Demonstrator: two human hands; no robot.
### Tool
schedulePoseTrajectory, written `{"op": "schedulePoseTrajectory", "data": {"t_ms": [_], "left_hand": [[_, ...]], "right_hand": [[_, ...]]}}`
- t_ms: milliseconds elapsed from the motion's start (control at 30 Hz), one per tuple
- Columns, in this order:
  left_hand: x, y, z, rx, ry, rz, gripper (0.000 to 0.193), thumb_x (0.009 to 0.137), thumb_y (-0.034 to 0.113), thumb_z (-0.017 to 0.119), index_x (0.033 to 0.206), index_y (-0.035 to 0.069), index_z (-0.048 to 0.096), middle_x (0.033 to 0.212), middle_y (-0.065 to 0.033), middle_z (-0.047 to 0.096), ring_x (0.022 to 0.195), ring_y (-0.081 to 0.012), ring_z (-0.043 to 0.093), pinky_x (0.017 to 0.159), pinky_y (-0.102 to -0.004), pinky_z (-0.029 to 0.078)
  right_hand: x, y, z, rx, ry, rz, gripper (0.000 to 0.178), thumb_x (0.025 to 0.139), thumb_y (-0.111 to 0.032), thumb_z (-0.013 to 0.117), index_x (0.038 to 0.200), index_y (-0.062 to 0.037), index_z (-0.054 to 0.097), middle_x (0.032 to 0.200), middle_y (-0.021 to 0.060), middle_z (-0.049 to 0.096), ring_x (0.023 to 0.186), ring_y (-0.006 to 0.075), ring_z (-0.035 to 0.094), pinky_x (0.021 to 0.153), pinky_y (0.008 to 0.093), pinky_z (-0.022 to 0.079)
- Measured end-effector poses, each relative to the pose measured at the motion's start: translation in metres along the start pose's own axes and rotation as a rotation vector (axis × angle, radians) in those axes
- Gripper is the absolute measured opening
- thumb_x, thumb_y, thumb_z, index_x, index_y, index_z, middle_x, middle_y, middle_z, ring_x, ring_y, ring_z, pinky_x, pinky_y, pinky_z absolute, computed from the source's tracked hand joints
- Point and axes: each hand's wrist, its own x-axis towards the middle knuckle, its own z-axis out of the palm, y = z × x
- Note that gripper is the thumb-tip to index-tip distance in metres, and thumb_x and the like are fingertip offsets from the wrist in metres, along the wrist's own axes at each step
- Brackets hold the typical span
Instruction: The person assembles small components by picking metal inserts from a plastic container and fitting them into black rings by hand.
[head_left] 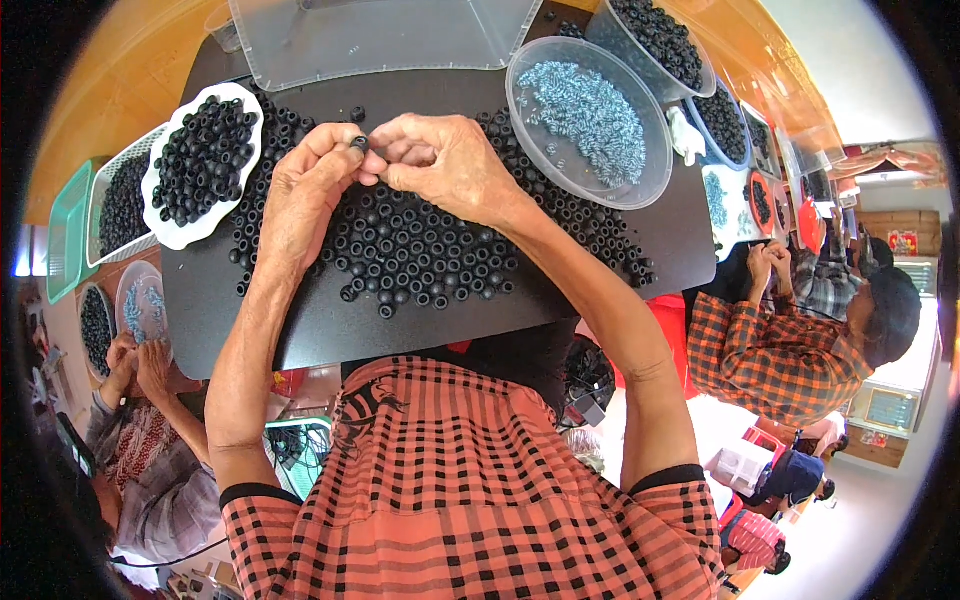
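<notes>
Both my hands meet over the dark table, fingertips close together. My left hand (312,185) pinches one round black piece with a hole (359,144) between thumb and fingers. Right beside it, my right hand (440,162) is closed with curled fingers, its thumb near the left fingertips; whatever it pinches is too small to make out. Below and around my hands spreads a heap of the same black ball-shaped pieces (420,250). To the right, a clear round tub (655,175) holds many small pale blue pieces (585,115), which look like coils.
A white scalloped plate (253,135) of black balls sits left, beside a white basket (105,175) and a green tray (68,235). A large clear bin (380,40) stands at the back; another tub of black pieces (660,45) is back right. People work on both sides.
</notes>
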Motion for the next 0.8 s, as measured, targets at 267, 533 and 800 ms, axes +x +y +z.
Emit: {"op": "schedulePoseTrajectory", "data": {"t_ms": [267,533,800], "left_hand": [[0.001,-0.003,0.002,0.147,0.030,0.037,0.012,0.091,0.009,0.052,0.097,0.003,0.060,0.085,-0.0044,0.064,0.082,-0.0105,0.059,0.078,-0.0246,0.047],[-0.002,-0.002,0.008,0.276,0.069,0.028,0.011,0.090,0.007,0.052,0.097,0.003,0.059,0.086,-0.0019,0.062,0.083,-0.0113,0.061,0.078,-0.0247,0.048],[-0.003,-0.005,0.007,0.333,0.042,0.061,0.011,0.091,0.008,0.052,0.098,0.003,0.058,0.087,-0.0013,0.062,0.083,-0.0106,0.061,0.078,-0.0249,0.049]], "right_hand": [[-0.001,0.006,-0.004,0.007,0.060,0.042,0.018,0.085,-0.002,0.061,0.102,0.0029,0.065,0.086,0.0062,0.067,0.078,0.0092,0.062,0.071,0.0224,0.052],[0.005,0.002,0.005,0.053,0.164,-0.161,0.013,0.083,-0.005,0.063,0.091,0.0033,0.068,0.080,0.0055,0.066,0.064,0.0068,0.059,0.057,0.0210,0.047],[0.001,-0.004,0.006,-0.002,0.178,-0.107,0.011,0.083,-0.002,0.062,0.090,0.0026,0.069,0.079,0.0067,0.065,0.063,0.0077,0.061,0.056,0.0211,0.048]]}}
